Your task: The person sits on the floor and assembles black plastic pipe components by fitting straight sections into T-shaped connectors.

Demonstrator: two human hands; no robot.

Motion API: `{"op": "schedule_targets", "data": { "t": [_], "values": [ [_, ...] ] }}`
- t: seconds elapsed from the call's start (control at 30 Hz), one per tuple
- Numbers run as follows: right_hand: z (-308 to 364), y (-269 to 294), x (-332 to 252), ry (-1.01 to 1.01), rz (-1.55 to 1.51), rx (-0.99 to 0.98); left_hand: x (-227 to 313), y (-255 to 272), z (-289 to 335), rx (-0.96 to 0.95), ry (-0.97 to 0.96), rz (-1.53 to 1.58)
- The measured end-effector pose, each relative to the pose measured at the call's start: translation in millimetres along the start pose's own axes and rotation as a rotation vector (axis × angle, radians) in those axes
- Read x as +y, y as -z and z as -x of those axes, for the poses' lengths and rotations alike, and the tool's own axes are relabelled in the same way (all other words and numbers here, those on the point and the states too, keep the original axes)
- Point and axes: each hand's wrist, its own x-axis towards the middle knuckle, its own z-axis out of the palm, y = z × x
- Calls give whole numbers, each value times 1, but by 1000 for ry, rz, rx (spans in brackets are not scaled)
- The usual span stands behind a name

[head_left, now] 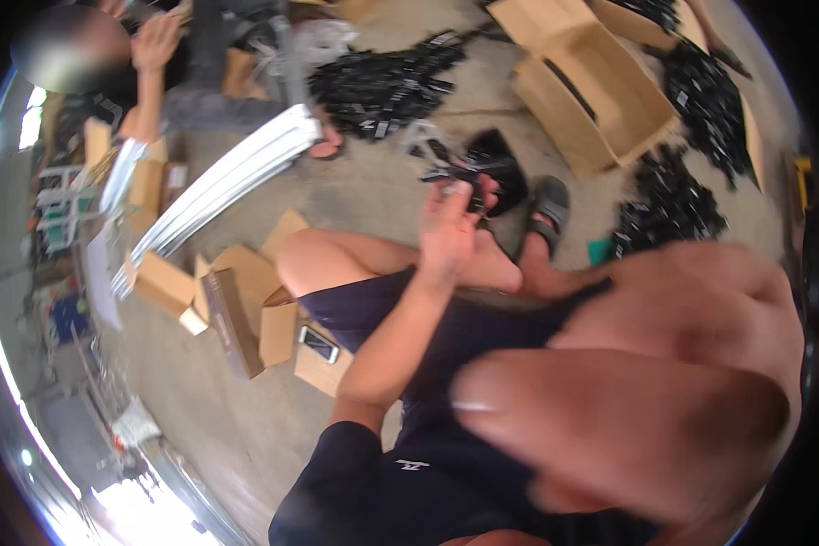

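Observation:
My left hand (450,214) is raised above my crossed legs, its fingers closed on a few small black pieces (469,187) whose kind I cannot make out. Just beyond it lie a glossy black bag (498,168) and a crumpled clear plastic bag (420,138). Very close to the camera, my right hand (628,419) fills the lower right, blurred and large. Its fingers are smeared, and whether it holds anything does not show.
Heaps of black strips (387,86) lie on the floor, with another heap (669,205) at right. An open carton (601,100) stands far right. Left are cut cardboard boxes (246,291), a phone (318,344) and long silvery metal profiles (237,177). Another person's hand (157,41) shows far left.

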Motion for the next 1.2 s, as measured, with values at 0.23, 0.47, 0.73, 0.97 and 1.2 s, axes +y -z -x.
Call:
{"op": "schedule_targets", "data": {
  "t": [0.23,0.47,0.73,0.97,1.2],
  "values": [
    [40,1,27,176,210,53,2,-10,3,-116,53,-100],
    [-1,-60,122,12,263,285,15,-34,17,-177,78,-168],
    [23,-135,207,-178,-128,273,12,-47,26,-347,65,-298],
    [29,-160,209,-128,-148,497,17,-48,25,-374,79,-494],
    [37,-158,226,-237,-293,331,11,-50,31,-343,176,-601]
  ]
}}
